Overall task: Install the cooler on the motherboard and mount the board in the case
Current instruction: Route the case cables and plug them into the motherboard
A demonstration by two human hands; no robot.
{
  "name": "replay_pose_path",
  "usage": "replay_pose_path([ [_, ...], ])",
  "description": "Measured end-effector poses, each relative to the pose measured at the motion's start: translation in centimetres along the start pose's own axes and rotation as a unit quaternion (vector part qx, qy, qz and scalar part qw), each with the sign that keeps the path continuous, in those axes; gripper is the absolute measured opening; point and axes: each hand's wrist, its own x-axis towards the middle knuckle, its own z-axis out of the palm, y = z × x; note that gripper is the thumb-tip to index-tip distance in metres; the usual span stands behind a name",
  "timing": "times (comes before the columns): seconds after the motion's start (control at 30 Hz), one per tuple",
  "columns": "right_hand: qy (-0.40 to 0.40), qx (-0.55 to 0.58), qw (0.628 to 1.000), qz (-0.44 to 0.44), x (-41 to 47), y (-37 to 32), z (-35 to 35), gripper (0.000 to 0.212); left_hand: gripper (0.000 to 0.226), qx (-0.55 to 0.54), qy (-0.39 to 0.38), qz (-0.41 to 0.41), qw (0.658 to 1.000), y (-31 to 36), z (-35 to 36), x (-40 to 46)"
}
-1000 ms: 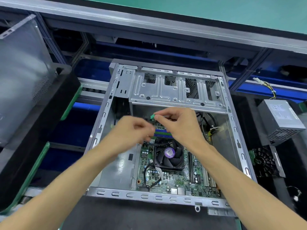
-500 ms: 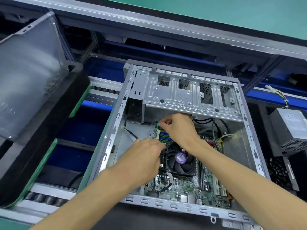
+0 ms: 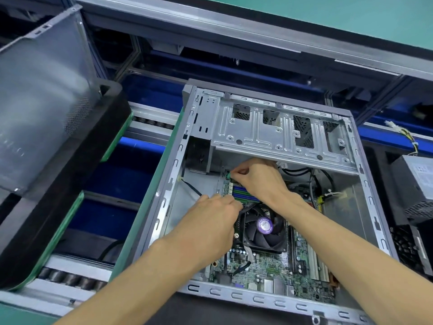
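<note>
The open grey case [image 3: 173,174] lies flat with the green motherboard [image 3: 269,270] inside it. The black cooler [image 3: 264,227], a fan with a purple sticker, sits on the board. My right hand [image 3: 257,179] reaches under the drive bay bracket [image 3: 276,137] and pinches a small green piece [image 3: 227,175] at the board's far left corner, beside the blue and green memory slots [image 3: 242,193]. My left hand [image 3: 210,221] rests palm down at the cooler's left edge, fingers curled together with their tips hidden.
A grey side panel [image 3: 42,102] leans in a black tray [image 3: 70,184] at the left. A power supply [image 3: 419,184] with loose wires stands at the right, above a black grille part [image 3: 405,245]. Conveyor rollers [image 3: 70,277] run under the case.
Both hands have dropped from above the case down into it. The right hand carried the green piece to the board's far corner; the left settled beside the cooler. The view shifted left.
</note>
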Motion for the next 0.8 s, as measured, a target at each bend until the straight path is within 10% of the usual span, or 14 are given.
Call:
replay_pose_path([
  [0.8, -0.009, -0.029, 0.999, -0.029, 0.63, -0.14, 0.71, 0.017, 0.035, 0.018, 0.015, 0.012, 1.0, 0.06, 0.37, 0.42],
])
